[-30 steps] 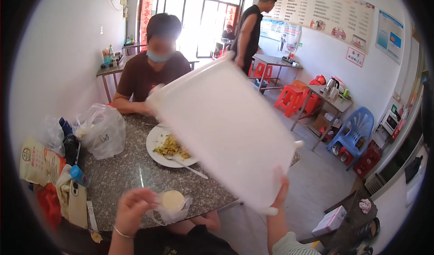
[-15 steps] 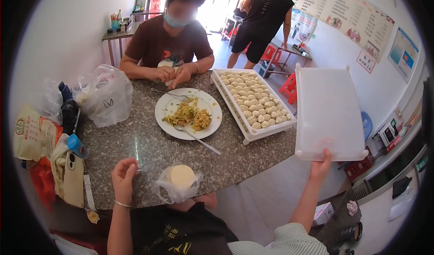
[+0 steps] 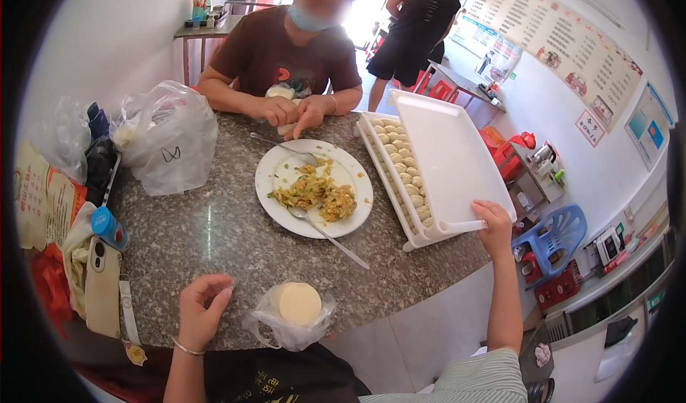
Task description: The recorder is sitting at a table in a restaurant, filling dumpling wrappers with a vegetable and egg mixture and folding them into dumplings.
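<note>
My right hand (image 3: 493,228) grips the near edge of a white plastic tray (image 3: 454,160). That tray is tilted over a lower white tray (image 3: 421,239) filled with rows of pale dumplings (image 3: 400,160), covering their right side. Above the table's near edge, my left hand (image 3: 205,310) is loosely closed, thumb and finger drawn together; anything between them is too small to make out. Beside it, a stack of round pale dough wrappers (image 3: 299,304) sits in a clear plastic bag (image 3: 286,335). A white plate (image 3: 275,214) carries chopped filling (image 3: 314,192) and two spoons (image 3: 332,239).
Across the speckled stone table (image 3: 186,239), a masked person (image 3: 286,67) holds pale wrappers in both hands. Plastic bags (image 3: 171,142), a blue-capped container (image 3: 107,226) and a phone (image 3: 103,285) crowd the left side. A blue chair (image 3: 554,235) stands to the right; another person (image 3: 421,24) is behind.
My right hand has brought the white tray leftward from beside the table onto the dumpling tray, partly covering it. The left hand stays near the wrappers. The person in the background has shifted slightly.
</note>
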`<state>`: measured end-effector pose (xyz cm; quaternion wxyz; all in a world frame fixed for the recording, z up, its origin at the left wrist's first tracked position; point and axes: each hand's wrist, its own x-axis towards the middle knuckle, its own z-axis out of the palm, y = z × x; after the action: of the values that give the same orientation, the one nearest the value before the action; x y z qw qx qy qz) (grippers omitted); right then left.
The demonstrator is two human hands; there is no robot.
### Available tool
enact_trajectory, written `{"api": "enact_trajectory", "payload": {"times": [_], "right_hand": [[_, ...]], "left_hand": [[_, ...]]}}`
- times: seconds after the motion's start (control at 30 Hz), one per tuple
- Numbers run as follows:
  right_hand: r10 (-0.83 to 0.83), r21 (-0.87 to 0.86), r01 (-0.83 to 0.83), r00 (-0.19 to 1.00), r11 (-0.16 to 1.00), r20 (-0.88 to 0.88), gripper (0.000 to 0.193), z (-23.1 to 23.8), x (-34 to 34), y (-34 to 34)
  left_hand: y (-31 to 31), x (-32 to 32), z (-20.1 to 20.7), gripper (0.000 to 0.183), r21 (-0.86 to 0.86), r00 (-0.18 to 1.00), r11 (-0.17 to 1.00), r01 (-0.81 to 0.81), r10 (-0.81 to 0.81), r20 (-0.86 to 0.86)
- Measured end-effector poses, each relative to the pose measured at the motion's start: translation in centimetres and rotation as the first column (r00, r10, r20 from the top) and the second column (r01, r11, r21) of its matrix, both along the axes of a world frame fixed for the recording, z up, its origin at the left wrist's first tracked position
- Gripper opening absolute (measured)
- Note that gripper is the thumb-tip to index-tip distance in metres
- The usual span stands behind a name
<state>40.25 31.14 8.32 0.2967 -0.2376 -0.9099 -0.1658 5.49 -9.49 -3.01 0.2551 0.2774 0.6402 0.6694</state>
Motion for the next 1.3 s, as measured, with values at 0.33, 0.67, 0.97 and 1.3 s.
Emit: {"api": "enact_trajectory", "payload": {"times": [0.33,0.67,0.97,1.3], "right_hand": [[0.009,-0.013,-0.008,0.994,1.0,0.113,0.029,0.9,-1.4,0.9],[0.043,-0.066,-0.031,0.982,0.997,0.186,0.029,2.3,-2.9,1.2],[-0.142,0.037,0.137,0.965,0.99,0.222,0.039,1.2,0.5,3.5],[-0.119,-0.279,0.082,0.986,0.957,-0.119,0.037,-0.5,0.9,1.4]], "left_hand": [[0.2,0.0,0.3,0.018,-0.029,0.994,0.999,0.014,-0.017,-0.109],[-0.3,-0.1,0.1,0.018,-0.015,0.996,1.0,0.012,-0.013,-0.088],[-0.1,0.0,0.2,0.018,-0.021,0.999,0.999,0.044,-0.045,-0.024],[1.4,0.3,1.3,0.02,-0.049,0.988,0.998,0.047,-0.054,-0.145]]}}
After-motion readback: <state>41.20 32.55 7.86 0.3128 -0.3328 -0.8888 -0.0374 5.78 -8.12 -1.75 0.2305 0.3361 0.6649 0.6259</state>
